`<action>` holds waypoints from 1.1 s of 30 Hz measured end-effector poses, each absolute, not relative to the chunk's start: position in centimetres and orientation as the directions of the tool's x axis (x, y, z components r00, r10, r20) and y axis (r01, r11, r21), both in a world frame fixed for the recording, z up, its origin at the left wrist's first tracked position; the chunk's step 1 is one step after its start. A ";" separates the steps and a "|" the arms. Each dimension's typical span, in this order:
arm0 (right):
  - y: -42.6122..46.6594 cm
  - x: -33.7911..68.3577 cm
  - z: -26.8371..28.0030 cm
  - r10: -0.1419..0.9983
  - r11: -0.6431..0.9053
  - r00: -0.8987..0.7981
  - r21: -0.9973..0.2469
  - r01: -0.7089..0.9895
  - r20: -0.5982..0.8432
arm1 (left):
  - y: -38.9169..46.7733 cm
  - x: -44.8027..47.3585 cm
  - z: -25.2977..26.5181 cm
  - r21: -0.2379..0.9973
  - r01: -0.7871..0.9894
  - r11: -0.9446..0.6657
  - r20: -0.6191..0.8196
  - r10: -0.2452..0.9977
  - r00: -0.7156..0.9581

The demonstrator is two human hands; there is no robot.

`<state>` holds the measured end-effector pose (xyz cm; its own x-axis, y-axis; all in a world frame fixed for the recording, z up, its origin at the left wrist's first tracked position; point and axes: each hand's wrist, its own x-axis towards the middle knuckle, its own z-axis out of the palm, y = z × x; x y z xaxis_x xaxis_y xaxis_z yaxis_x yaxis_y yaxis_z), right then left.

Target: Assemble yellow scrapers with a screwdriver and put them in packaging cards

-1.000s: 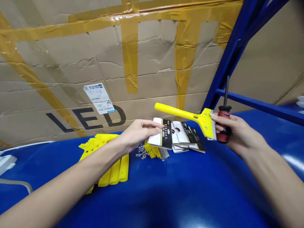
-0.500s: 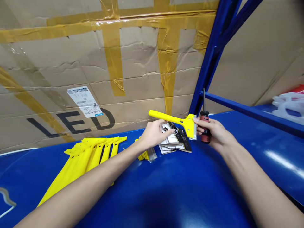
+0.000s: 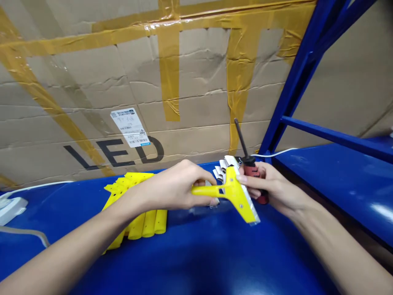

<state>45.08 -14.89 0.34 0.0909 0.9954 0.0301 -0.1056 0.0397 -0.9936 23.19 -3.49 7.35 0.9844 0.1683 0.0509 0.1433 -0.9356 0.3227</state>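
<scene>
A yellow scraper (image 3: 235,190) with two screws in its head and a clear-covered blade edge is held between my hands. My left hand (image 3: 181,186) is closed around its handle. My right hand (image 3: 273,184) holds a red and black screwdriver (image 3: 252,170) in its curled fingers, shaft pointing up, while its thumb presses on the scraper's head by the blade. Something small and clear shows at my left fingertips, too hidden to name. Behind the scraper lie black and white printed cards (image 3: 225,164), partly covered. More yellow scraper parts (image 3: 144,223) lie side by side left of my left hand.
A blue tabletop (image 3: 196,258) lies under everything. At the back stands a large taped cardboard box (image 3: 199,73) with a label. A blue metal frame (image 3: 291,98) rises on the right. A white cable and a power strip (image 3: 14,209) are at the left edge.
My left hand has moved from above the cards onto the scraper's handle. The scraper has turned and come closer, its head tilting down to the right. The screwdriver now leans left.
</scene>
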 end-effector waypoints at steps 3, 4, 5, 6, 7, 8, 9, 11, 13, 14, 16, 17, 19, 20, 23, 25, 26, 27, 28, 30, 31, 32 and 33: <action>-14.7 42.4 0.4 0.998 -0.022 -0.057 -0.999 -0.029 -0.021 | -3.8 20.6 7.5 0.646 0.289 -0.706 -0.194 0.213 0.957; -14.7 41.8 0.5 0.996 -0.036 -0.078 -0.999 0.013 -0.037 | -4.0 19.8 7.1 0.726 0.368 -0.582 -0.268 0.254 0.930; -14.6 41.3 0.6 0.995 -0.042 -0.083 -0.998 0.053 -0.047 | -4.2 19.0 6.5 0.792 0.432 -0.432 -0.326 0.299 0.897; -14.6 40.9 0.6 0.996 -0.039 -0.076 -0.995 0.088 -0.045 | -4.5 18.2 5.8 0.850 0.450 -0.275 -0.342 0.361 0.868; -14.6 40.8 0.7 0.997 -0.034 -0.065 -0.993 0.112 -0.042 | -4.7 17.5 5.1 0.899 0.422 -0.120 -0.347 0.394 0.851; -14.6 40.8 0.7 0.998 -0.027 -0.051 -0.991 0.130 -0.034 | -5.0 16.9 4.4 0.920 0.389 0.053 -0.373 0.428 0.823; -14.7 41.0 0.8 0.999 -0.016 -0.043 -0.989 0.145 -0.023 | -5.2 16.5 3.9 0.917 0.344 0.202 -0.398 0.480 0.781; -15.1 41.8 0.9 0.999 0.022 -0.033 -0.978 0.206 0.015 | -5.4 15.9 3.2 0.890 0.261 0.374 -0.442 0.567 0.694; -15.6 42.8 1.1 0.996 0.084 -0.027 -0.942 0.324 0.080 | -5.2 15.7 2.9 0.891 0.172 0.420 -0.426 0.642 0.638; -15.8 43.3 1.3 0.995 0.098 -0.018 -0.922 0.374 0.099 | -5.0 15.7 2.8 0.898 0.128 0.420 -0.403 0.672 0.622; -16.3 44.2 1.6 0.991 0.108 0.017 -0.889 0.444 0.129 | -4.5 15.7 2.8 0.904 0.048 0.425 -0.369 0.719 0.589; -16.5 44.5 1.7 0.981 0.126 0.066 -0.866 0.484 0.180 | -4.2 15.6 2.7 0.900 0.026 0.436 -0.371 0.730 0.575; -16.6 44.9 1.6 0.925 0.138 0.228 -0.826 0.547 0.305 | -3.7 15.3 2.5 0.885 0.012 0.465 -0.386 0.720 0.577; -16.6 44.9 1.5 0.878 0.130 0.315 -0.814 0.566 0.360 | -3.5 15.1 2.4 0.881 0.013 0.473 -0.388 0.706 0.593; -16.1 44.4 0.9 0.734 0.103 0.505 -0.809 0.579 0.455 | -2.9 14.3 2.1 0.898 0.027 0.440 -0.355 0.685 0.637; -15.7 43.7 0.5 0.682 0.107 0.542 -0.799 0.591 0.492 | -2.6 13.9 1.8 0.917 0.044 0.396 -0.328 0.689 0.646; -15.6 43.3 0.4 0.671 0.108 0.549 -0.797 0.594 0.499 | -2.5 13.8 1.7 0.925 0.053 0.376 -0.317 0.688 0.652; -15.4 43.0 0.3 0.673 0.107 0.549 -0.799 0.591 0.496 | -2.5 13.7 1.5 0.931 0.062 0.361 -0.310 0.685 0.660; -15.3 42.6 0.2 0.681 0.107 0.545 -0.803 0.587 0.489 | -2.4 13.6 1.4 0.934 0.074 0.349 -0.305 0.676 0.671; -15.2 42.1 0.0 0.701 0.108 0.531 -0.807 0.581 0.476 | -2.5 13.5 1.3 0.940 0.095 0.326 -0.297 0.653 0.697; -15.2 42.0 0.0 0.707 0.111 0.523 -0.805 0.583 0.476 | -2.5 13.5 1.3 0.943 0.102 0.317 -0.293 0.641 0.709; -15.1 41.8 0.0 0.709 0.114 0.517 -0.802 0.587 0.479 | -2.6 13.5 1.4 0.945 0.108 0.310 -0.290 0.632 0.719; -15.1 41.8 -0.1 0.709 0.115 0.514 -0.797 0.592 0.484 | -2.7 13.5 1.4 0.945 0.111 0.307 -0.288 0.626 0.725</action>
<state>41.78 -15.12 -0.07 0.5137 0.7087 0.4836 0.5923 0.1149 -0.7975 13.53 -2.66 1.44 0.7247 0.6257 -0.2885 0.1111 0.3071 0.9452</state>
